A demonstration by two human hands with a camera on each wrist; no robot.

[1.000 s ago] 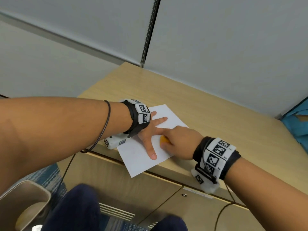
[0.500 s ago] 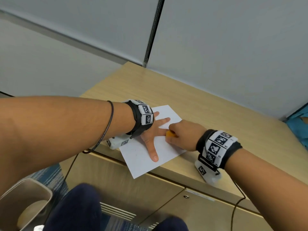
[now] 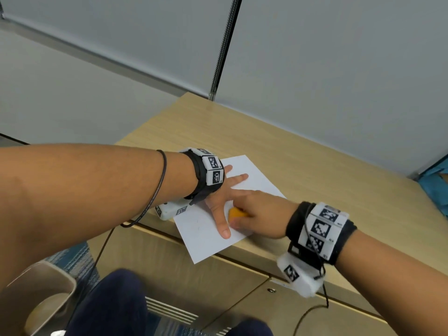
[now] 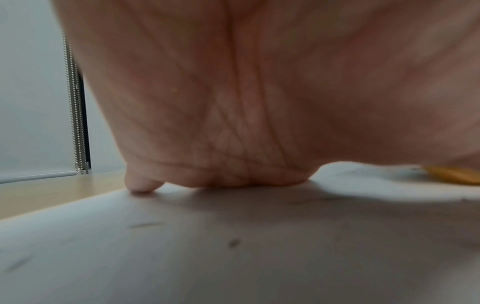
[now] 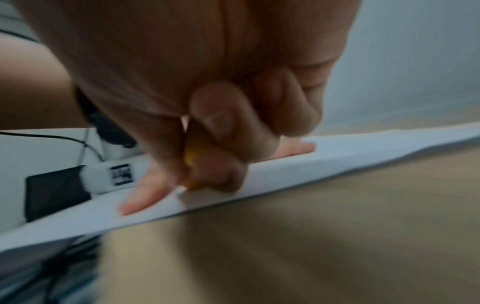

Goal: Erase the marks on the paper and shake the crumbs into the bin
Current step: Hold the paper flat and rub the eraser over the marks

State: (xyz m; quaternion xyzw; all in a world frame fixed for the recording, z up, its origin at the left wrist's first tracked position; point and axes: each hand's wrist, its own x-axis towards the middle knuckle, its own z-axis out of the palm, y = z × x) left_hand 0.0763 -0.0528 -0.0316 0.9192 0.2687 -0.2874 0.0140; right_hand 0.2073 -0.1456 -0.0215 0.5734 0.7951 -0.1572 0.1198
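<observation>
A white sheet of paper (image 3: 206, 238) lies on the wooden desk (image 3: 303, 170), its near corner hanging over the front edge. My left hand (image 3: 223, 197) lies flat on the sheet with fingers spread, pinning it down. My right hand (image 3: 257, 212) pinches an orange eraser (image 3: 236, 213) and holds it down on the paper beside the left thumb. In the left wrist view the paper (image 4: 233, 257) carries faint pencil marks and dark crumbs, with the eraser (image 4: 454, 174) at the right edge. The right wrist view shows curled fingers round the eraser (image 5: 192, 156).
A beige bin (image 3: 36, 299) stands on the floor at the lower left, below the desk. Grey partition walls (image 3: 327, 69) rise behind the desk. My knees in dark trousers (image 3: 109, 306) are in front of the cabinet doors (image 3: 194, 275). Something blue (image 3: 436, 187) lies at the far right.
My right hand with the eraser has slid back toward me along the paper after moving away half a second ago. The left hand stays flat on the sheet.
</observation>
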